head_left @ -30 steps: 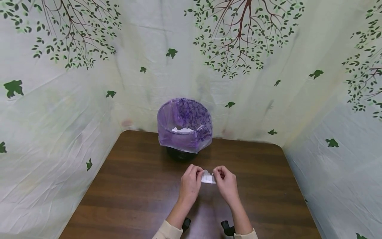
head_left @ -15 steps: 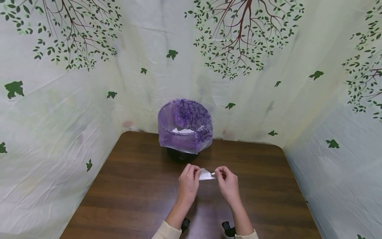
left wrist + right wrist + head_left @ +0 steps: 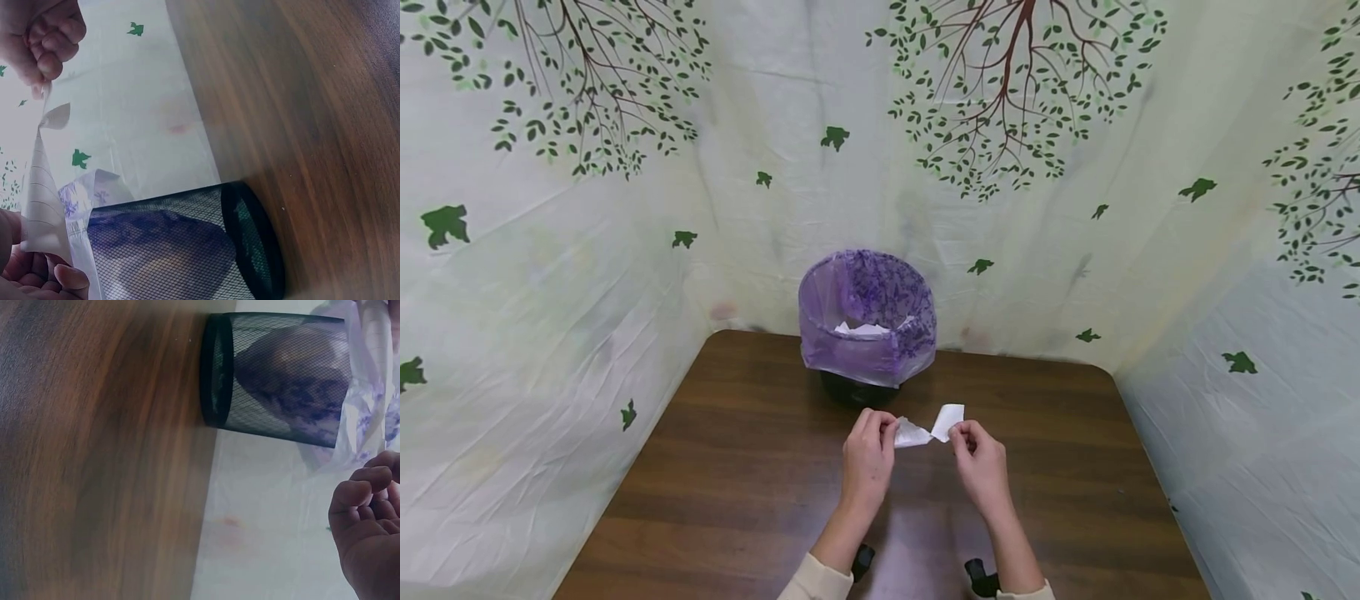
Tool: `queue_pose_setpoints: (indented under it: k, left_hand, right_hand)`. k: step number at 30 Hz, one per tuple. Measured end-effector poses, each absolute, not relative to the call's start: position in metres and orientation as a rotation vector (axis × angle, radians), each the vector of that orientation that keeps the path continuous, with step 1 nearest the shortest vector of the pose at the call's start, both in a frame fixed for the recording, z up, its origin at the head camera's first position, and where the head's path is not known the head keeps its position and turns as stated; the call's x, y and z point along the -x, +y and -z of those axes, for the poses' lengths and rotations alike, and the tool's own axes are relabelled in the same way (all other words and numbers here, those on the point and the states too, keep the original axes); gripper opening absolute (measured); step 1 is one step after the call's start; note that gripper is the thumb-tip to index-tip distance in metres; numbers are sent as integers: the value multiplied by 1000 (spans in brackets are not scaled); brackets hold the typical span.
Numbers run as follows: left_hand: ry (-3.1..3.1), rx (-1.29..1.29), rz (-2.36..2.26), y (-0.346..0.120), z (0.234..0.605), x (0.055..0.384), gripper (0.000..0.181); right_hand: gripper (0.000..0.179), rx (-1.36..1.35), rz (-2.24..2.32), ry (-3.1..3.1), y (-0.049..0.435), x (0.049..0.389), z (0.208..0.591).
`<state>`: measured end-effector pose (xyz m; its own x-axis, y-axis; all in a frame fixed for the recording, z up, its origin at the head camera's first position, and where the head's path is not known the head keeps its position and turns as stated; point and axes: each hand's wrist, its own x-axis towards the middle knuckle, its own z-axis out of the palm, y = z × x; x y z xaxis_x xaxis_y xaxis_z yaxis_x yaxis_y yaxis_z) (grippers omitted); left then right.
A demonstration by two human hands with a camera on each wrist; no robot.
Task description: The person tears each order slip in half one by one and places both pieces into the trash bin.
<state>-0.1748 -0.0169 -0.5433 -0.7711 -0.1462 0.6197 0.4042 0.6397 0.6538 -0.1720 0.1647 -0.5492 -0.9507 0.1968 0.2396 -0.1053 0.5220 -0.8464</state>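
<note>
A small piece of lined white paper is stretched between my two hands above the table. It is torn most of the way across, and its two parts appear to meet only at a narrow point. My left hand pinches the left part between thumb and fingers. The right part stands up from the fingertips of my right hand, which pinches its lower edge. In the left wrist view the ruled lines and a twist in the paper show.
Just beyond the hands stands a black mesh bin with a purple bag liner folded over its rim. White paper scraps lie inside. The brown wooden table meets leaf-printed cloth walls at the back and sides.
The tear has opened wider, and the right part of the paper has swung up. My hands have drawn slightly apart.
</note>
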Motion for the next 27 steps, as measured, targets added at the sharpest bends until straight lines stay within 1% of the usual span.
queue_pose_setpoints:
  k: [17, 22, 27]
  left_hand:
    - [-2111, 187, 1061, -35, 534, 179, 10]
    - [-2097, 188, 1060, -41, 527, 181, 9]
    - [-2057, 216, 1050, -47, 512, 186, 8]
  right_hand:
    - [10, 138, -1390, -2418, 178, 174, 554]
    - [8, 138, -1426, -2383, 174, 178, 545]
    - [6, 79, -1437, -2313, 167, 184, 527]
